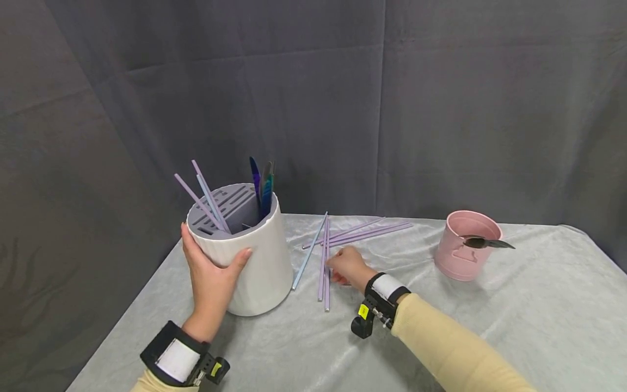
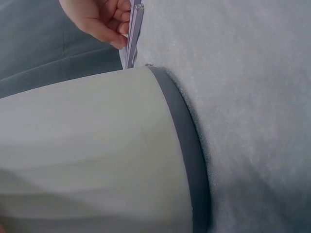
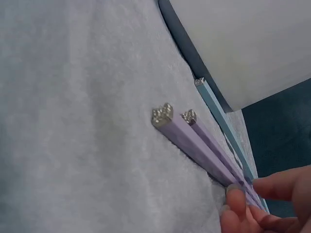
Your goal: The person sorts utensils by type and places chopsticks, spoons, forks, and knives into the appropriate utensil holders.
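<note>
Gray cloth hangs behind a table (image 1: 539,326) that has a pale, soft cover on it.

At about 9 o'clock on the table stands a white holder (image 1: 259,267) with a gray slotted top. Some purple sticks and dark blue tools poke up out of its slots. The left hand (image 1: 211,277) holds the holder near its top edge, with the fingers on one side and the thumb on the other. Its grip is wide, wrapped around the holder's side.

Right in the middle of the table lie two purple sticks (image 1: 323,272), side by side and touching. Their near ends have little shiny tips. The right hand (image 1: 349,267) rests on them, and its grip is narrow, with the fingertips (image 3: 235,199) pinching both sticks. A light blue stick (image 1: 308,253) lies just beside them, and its near end is close to the bottom of the holder. More purple sticks (image 1: 367,231) lie past the hand, toward 12 o'clock.

At 3 o'clock stands a pink cup (image 1: 462,247). A spoon (image 1: 487,242) rests across its rim.
</note>
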### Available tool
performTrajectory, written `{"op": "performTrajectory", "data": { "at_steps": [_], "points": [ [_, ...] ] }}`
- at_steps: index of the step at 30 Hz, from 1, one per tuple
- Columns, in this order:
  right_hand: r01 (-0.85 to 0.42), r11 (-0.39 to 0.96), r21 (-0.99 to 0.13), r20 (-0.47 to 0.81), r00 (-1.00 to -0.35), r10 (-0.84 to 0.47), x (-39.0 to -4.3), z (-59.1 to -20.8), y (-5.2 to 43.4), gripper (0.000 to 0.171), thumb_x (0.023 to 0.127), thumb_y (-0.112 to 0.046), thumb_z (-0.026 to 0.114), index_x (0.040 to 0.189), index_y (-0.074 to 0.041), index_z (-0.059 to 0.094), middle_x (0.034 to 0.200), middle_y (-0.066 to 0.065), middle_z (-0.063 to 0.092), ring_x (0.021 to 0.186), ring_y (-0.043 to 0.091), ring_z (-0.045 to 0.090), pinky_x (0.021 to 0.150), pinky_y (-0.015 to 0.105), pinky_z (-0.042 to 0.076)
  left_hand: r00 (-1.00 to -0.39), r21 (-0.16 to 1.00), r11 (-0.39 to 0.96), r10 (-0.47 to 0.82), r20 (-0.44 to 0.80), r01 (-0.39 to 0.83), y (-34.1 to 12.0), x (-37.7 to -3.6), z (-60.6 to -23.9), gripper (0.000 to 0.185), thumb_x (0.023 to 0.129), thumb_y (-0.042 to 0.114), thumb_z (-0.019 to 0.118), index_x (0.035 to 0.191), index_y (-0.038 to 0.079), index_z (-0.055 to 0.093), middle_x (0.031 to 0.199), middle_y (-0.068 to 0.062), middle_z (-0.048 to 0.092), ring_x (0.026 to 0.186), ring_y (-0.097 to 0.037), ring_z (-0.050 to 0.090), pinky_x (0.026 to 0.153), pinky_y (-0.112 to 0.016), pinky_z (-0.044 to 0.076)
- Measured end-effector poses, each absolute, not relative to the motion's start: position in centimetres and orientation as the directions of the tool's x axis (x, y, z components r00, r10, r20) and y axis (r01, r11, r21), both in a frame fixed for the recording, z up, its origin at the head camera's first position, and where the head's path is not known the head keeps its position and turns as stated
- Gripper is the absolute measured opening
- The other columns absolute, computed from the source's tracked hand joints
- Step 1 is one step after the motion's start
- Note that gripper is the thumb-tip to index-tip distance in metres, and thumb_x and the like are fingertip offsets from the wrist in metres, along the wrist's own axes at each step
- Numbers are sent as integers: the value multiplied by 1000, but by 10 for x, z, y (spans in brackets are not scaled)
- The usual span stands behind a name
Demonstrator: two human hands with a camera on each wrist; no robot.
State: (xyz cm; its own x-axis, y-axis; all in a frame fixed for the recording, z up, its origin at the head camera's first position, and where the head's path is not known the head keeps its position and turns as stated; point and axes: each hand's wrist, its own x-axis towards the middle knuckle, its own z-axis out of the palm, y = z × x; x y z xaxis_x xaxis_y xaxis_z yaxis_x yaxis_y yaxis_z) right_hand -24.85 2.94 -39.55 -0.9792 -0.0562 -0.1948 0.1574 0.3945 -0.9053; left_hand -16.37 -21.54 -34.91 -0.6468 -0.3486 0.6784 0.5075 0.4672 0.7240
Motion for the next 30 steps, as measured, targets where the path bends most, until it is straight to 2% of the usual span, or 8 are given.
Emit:
{"op": "performTrajectory", "data": {
  "at_steps": [6, 17, 20, 23, 27, 30],
  "points": [
    [127, 517, -847, -176, -983, -47, -253, -395, 26, 22, 85, -4, 60, 65, -5, 52, 48, 2, 49, 37, 10, 46, 36, 21, 39, -655, 728, 464, -344, 673, 504, -215, -164, -348, 120, 72, 46, 84, 154, 5, 7, 156, -14, 18, 141, -26, 19, 114, -49, 15],
    [44, 641, -766, -87, -996, -36, -248, -392, 15, 30, 83, -4, 54, 55, -10, 45, 40, 0, 44, 32, 10, 42, 32, 22, 36, -659, 735, 448, -346, 668, 509, -214, -162, -348, 122, 70, 46, 85, 154, 5, 7, 156, -14, 18, 141, -26, 18, 114, -47, 14],
    [73, 607, -792, -107, -994, -20, -249, -394, 18, 26, 84, -5, 54, 59, -7, 48, 41, 2, 46, 31, 10, 43, 32, 23, 37, -661, 737, 451, -349, 665, 503, -215, -162, -349, 121, 71, 45, 85, 154, 5, 7, 157, -14, 17, 142, -26, 18, 114, -48, 14],
    [147, 511, -847, -172, -985, -2, -249, -393, 23, 18, 86, -8, 54, 69, -3, 50, 45, 5, 50, 34, 12, 47, 33, 24, 41, -665, 741, 455, -352, 659, 493, -215, -162, -350, 119, 71, 36, 86, 154, 6, 6, 156, -14, 18, 141, -26, 19, 114, -48, 14],
    [212, 340, -916, -230, -973, -14, -246, -390, 32, 10, 88, -6, 51, 80, -2, 46, 57, 8, 53, 43, 15, 54, 41, 26, 48, -668, 741, 463, -350, 657, 486, -215, -163, -350, 117, 70, 20, 86, 155, 7, 6, 156, -13, 18, 140, -25, 20, 114, -50, 15],
    [200, 223, -954, -213, -976, -37, -242, -386, 40, 8, 92, -3, 48, 85, 0, 47, 63, 9, 56, 51, 15, 60, 48, 28, 52, -664, 736, 468, -348, 662, 489, -215, -164, -349, 118, 68, 17, 86, 154, 7, 6, 156, -13, 18, 140, -24, 20, 113, -51, 15]
  ]
}}
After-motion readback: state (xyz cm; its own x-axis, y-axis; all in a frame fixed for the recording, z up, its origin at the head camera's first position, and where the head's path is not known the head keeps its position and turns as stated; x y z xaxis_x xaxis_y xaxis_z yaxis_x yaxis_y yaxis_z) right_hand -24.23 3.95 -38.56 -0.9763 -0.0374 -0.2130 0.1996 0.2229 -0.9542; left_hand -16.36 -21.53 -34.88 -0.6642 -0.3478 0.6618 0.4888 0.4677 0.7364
